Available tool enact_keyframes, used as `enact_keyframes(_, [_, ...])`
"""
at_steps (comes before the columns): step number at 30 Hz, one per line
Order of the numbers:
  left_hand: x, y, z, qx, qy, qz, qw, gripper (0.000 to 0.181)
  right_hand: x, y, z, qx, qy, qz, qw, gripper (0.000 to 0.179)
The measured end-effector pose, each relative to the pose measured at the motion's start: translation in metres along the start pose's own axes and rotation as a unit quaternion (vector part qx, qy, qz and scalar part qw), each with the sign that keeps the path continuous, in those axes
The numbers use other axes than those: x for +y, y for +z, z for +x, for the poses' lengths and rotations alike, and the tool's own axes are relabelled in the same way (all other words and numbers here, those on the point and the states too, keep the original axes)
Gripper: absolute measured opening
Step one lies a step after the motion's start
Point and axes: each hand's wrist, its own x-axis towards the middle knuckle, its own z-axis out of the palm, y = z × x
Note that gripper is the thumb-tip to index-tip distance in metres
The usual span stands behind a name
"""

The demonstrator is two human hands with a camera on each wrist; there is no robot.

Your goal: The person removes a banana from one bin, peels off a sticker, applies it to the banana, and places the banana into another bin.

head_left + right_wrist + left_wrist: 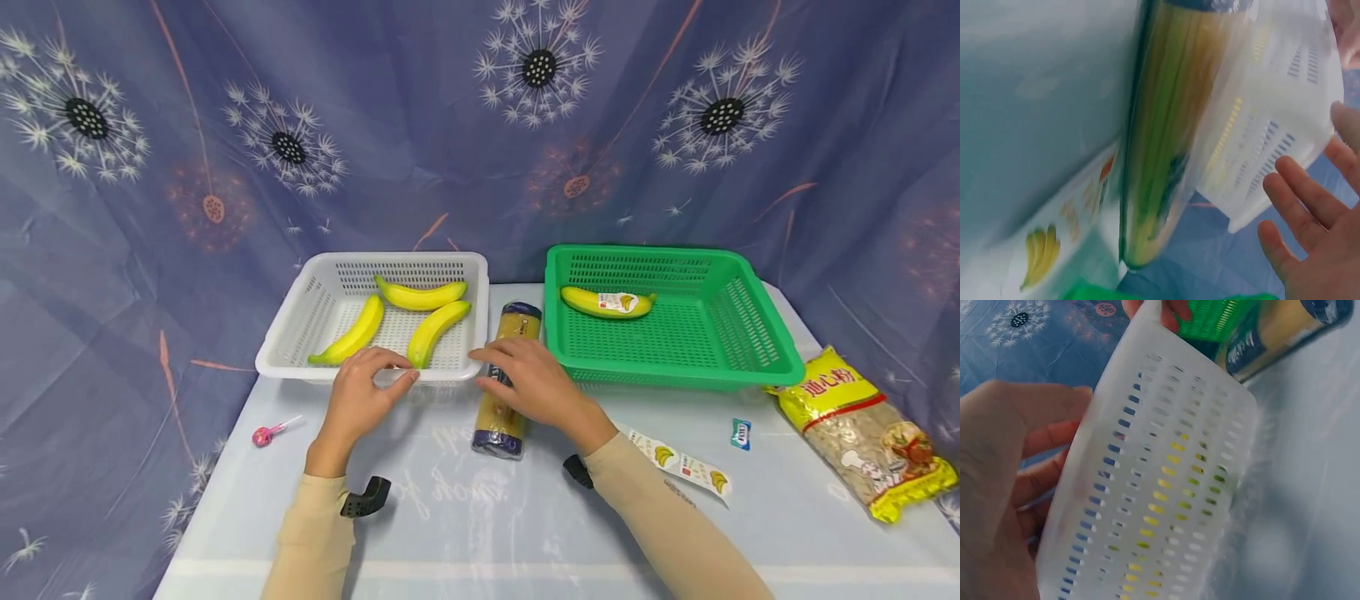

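Observation:
A white plastic basket holds three yellow bananas. At the middle of its front rim my left hand grips the edge, thumb on one side and fingers behind the rim. My right hand pinches the front right corner of the same basket between thumb and index finger, while its other fingers spread loosely. Below the right hand lies a plastic-wrapped pack of dry noodles with dark purple ends, partly covered by that hand.
Right of the noodles a green basket contains a banana bearing a sticker. A strip of banana stickers lies by the right sleeve. Farther right are a small blue packet and a yellow-ended food bag. A pink lollipop lies left.

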Motion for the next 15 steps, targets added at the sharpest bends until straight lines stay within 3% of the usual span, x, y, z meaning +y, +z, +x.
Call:
enact_keyframes(4, [0.006, -0.005, 0.012, -0.029, -0.026, -0.005, 0.9992, 0.019, 0.001, 0.004, 0.001, 0.019, 0.007, 0.002, 0.9998, 0.034])
enact_keyframes(8, [0.006, -0.013, 0.029, -0.079, -0.061, -0.009, 0.9950, 0.027, 0.001, 0.007, -0.001, 0.027, 0.015, 0.011, 0.9995, 0.033])
enact_keyframes(11, [0.000, -0.019, 0.046, -0.120, -0.102, 0.001, 0.9875, 0.034, 0.001, 0.009, 0.000, 0.026, 0.015, 0.019, 0.9994, 0.035])
enact_keyframes(15, [-0.009, -0.022, 0.072, -0.178, -0.152, 0.022, 0.9720, 0.042, 0.000, 0.011, 0.001, 0.024, 0.018, 0.027, 0.9992, 0.037])
